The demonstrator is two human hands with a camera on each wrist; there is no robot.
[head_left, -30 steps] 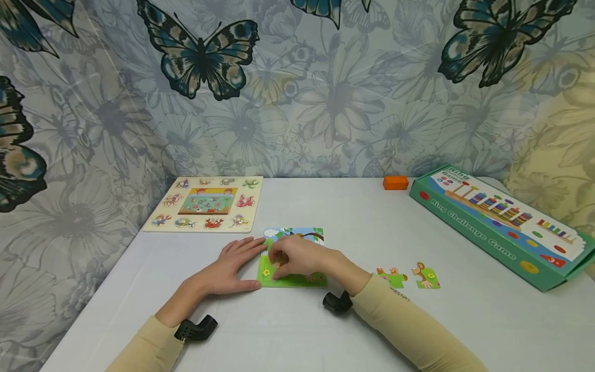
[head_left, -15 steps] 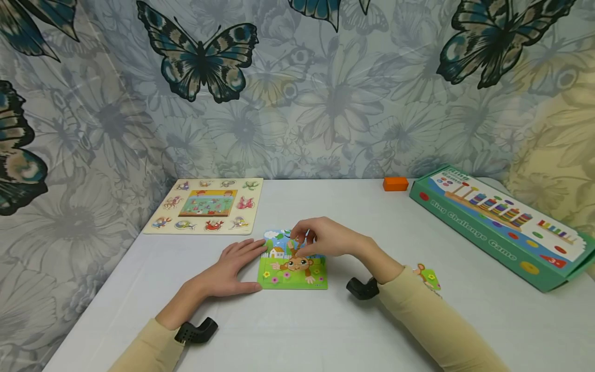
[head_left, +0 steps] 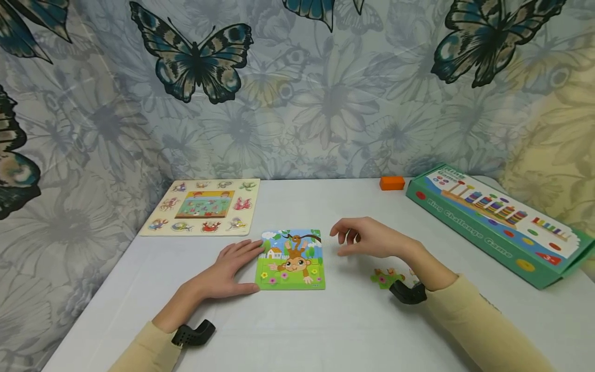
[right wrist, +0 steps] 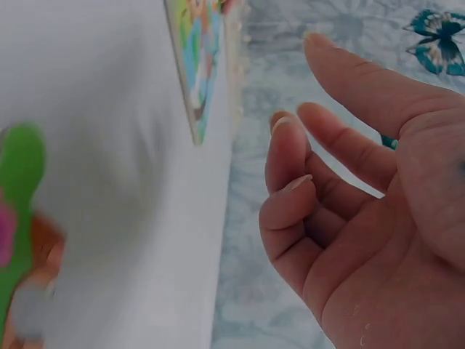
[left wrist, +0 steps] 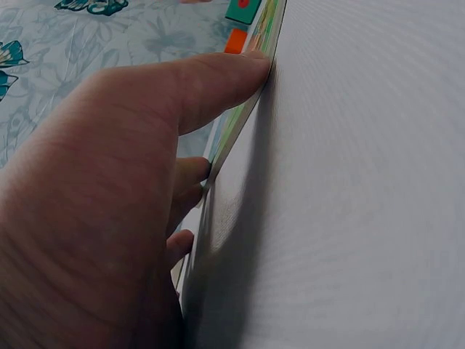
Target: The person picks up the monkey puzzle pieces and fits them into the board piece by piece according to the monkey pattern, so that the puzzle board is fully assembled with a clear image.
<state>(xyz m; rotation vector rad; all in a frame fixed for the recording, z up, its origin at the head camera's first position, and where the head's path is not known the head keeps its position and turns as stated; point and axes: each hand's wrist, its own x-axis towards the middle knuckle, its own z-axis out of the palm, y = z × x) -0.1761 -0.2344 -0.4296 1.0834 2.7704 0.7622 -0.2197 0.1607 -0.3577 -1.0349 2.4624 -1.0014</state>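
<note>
A square jigsaw puzzle (head_left: 290, 260) with a monkey hanging from a branch lies on the white table, its picture whole in the head view. My left hand (head_left: 231, 271) rests beside it, fingers spread straight, with fingertips and thumb touching its left edge. In the left wrist view the thumb (left wrist: 225, 83) lies against that edge. To the right of the puzzle, my right hand (head_left: 369, 237) hovers with loosely bent fingers and nothing between them. Below it are loose puzzle pieces (head_left: 383, 279), partly hidden by the wrist camera; one green piece (right wrist: 22, 174) shows blurred in the right wrist view.
A cream board (head_left: 248, 217) with sea-animal pictures lies at the back left. An orange block (head_left: 392, 183) sits at the back, beside a long green Ring Challenge Game box (head_left: 483, 235) on the right. A butterfly-patterned cloth (head_left: 279, 103) hangs behind the table.
My right hand lifts off the puzzle and moves right, above the loose pieces. The monkey picture is uncovered. My left hand stays at the puzzle's left edge.
</note>
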